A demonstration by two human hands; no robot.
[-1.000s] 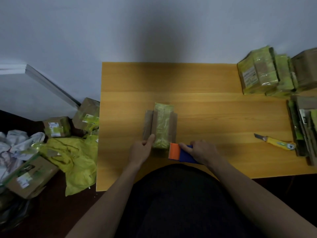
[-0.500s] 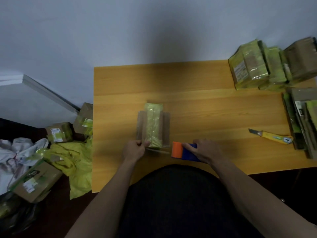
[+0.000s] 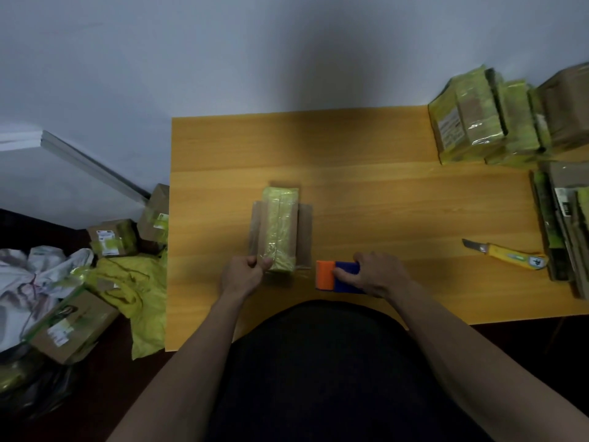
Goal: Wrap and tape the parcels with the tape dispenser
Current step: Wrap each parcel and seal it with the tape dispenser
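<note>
Parcel: the brown parcel (image 3: 280, 231), banded in yellow-green tape, lies lengthwise mid-counter (image 3: 382, 193), near the front edge.
Left hand: the left hand (image 3: 243, 274) is curled at the parcel's near left corner, fingers pinching the clear film there.
Right hand: the right hand (image 3: 373, 275) is wrapped round the tape dispenser (image 3: 334, 275) (orange end toward the parcel, blue body under the fingers), just right of the parcel.
Counter, right side: a yellow utility knife (image 3: 506, 254) lies well apart; stacked wrapped parcels (image 3: 478, 122) fill the far corner.
Floor, left: boxes (image 3: 68, 327) and yellow wrapping (image 3: 134, 288) lie heaped.
</note>
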